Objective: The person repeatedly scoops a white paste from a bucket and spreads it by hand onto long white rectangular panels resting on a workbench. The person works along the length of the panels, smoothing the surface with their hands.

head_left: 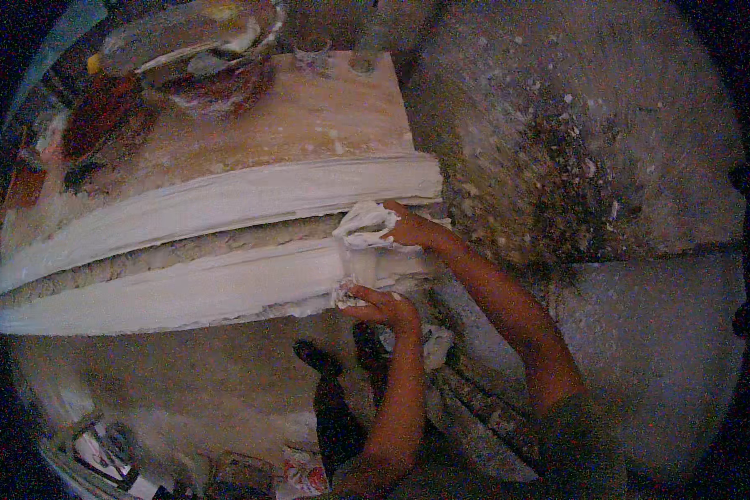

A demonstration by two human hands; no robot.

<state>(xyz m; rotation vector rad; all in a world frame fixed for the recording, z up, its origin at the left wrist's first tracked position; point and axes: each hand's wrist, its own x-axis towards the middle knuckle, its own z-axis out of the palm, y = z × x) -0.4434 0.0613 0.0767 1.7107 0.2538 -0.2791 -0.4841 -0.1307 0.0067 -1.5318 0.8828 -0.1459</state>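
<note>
I see the right hand [404, 227] pinching a white plaster-soaked strip [360, 233], the left hand [383, 307] gripping its lower end. Beneath the fingers: white plaster moulding [208, 250] on a dusty workbench [325, 117]. Beyond them, speckled concrete floor [575, 142], dim.

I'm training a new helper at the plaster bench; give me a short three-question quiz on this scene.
1. True or false: both hands touch the white plaster moulding near its right end.
2. What does the right hand grip? A) a trowel B) a wad of white plaster-soaked material C) a brush
3. Which hand lies at the moulding's near edge, closer to the person?

Key: 1 true. 2 B. 3 the left hand.
</note>
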